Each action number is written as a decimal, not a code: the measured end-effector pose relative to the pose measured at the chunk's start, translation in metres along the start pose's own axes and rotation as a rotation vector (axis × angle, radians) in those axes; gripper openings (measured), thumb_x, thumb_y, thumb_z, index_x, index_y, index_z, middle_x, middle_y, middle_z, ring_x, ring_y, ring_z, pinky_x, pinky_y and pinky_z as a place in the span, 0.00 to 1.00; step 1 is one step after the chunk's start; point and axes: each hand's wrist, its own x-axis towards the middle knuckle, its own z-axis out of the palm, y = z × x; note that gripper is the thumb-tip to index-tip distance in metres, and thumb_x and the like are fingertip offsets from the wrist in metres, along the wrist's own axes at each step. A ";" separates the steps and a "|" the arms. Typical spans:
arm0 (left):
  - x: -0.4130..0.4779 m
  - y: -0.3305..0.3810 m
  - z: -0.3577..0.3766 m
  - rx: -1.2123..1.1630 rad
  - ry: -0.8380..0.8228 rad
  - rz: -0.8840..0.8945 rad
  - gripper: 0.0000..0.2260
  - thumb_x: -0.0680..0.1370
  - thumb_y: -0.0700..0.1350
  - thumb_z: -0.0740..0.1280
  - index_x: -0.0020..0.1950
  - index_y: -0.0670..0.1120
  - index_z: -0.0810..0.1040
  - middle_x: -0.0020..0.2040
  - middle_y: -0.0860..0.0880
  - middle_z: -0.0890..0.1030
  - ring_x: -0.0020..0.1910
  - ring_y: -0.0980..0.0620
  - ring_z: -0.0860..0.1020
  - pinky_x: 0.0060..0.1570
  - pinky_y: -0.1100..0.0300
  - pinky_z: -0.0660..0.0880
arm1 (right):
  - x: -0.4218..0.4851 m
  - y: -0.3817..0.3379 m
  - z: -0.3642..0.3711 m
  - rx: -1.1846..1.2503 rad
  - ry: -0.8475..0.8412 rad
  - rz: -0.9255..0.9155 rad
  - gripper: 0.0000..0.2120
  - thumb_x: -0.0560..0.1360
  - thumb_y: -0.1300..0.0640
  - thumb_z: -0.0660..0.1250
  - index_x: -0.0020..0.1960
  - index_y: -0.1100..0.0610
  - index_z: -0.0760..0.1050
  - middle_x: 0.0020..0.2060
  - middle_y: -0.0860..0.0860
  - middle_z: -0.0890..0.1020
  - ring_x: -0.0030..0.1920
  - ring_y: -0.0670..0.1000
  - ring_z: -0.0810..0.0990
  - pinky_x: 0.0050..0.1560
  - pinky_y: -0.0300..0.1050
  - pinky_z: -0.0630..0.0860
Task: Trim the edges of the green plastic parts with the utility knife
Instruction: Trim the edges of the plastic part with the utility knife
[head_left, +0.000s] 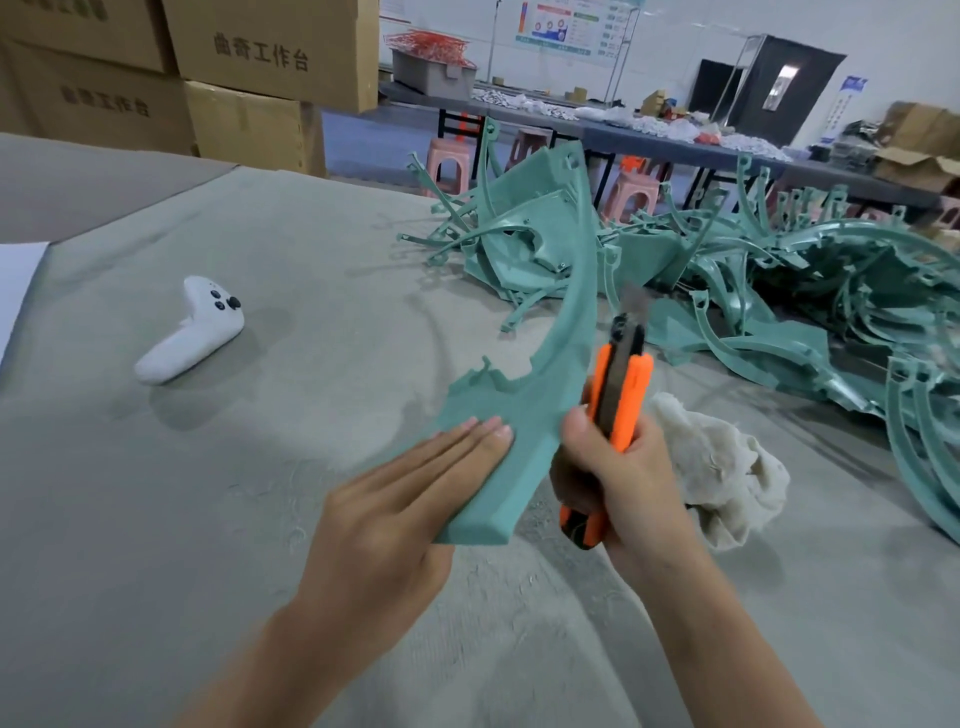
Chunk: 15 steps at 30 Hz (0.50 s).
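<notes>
The curved green part (567, 332) is held up off the grey-covered table (182, 493), between the two hands, its broad lower end nearest the person and its narrow arc sweeping up and away. The left hand (410, 499) lies on the left of that lower end, fingers (467, 441) straight and close together, flat against the part's face; the thumb is hidden, so whether it clamps from beneath cannot be told. The right hand (618, 467) is just right of the part, fingers curled tight round the orange utility knife (626, 387), thumb pressed against its side. The knife stands nearly upright, its blade (636, 306) extended and lying close along the part's right edge; whether the blade touches the edge is unclear. Right of and beyond the part sprawls the pile of green plastic parts (779, 291). A crumpled white cloth (727, 467) sits right of the part, behind the right hand. Well to the part's left rests a white controller (197, 327).
</notes>
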 end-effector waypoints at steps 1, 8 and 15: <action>0.000 -0.001 -0.001 -0.004 -0.016 0.011 0.25 0.71 0.30 0.55 0.67 0.42 0.73 0.64 0.51 0.76 0.66 0.58 0.74 0.67 0.63 0.69 | 0.002 0.000 -0.003 0.057 0.079 0.005 0.21 0.64 0.39 0.79 0.34 0.52 0.72 0.26 0.48 0.63 0.23 0.45 0.59 0.23 0.35 0.61; 0.002 0.001 -0.001 0.025 0.088 -0.236 0.19 0.73 0.34 0.62 0.63 0.44 0.77 0.44 0.63 0.78 0.46 0.68 0.71 0.50 0.85 0.61 | 0.000 -0.006 -0.017 -0.162 0.241 -0.059 0.23 0.76 0.33 0.61 0.43 0.53 0.78 0.29 0.50 0.68 0.24 0.47 0.62 0.25 0.37 0.61; 0.003 -0.004 -0.002 0.178 0.162 -0.402 0.15 0.76 0.41 0.60 0.57 0.41 0.81 0.29 0.55 0.66 0.34 0.54 0.66 0.39 0.82 0.61 | -0.020 0.010 0.019 -0.726 -0.104 -0.277 0.28 0.77 0.28 0.51 0.39 0.52 0.71 0.28 0.53 0.68 0.27 0.44 0.65 0.30 0.38 0.60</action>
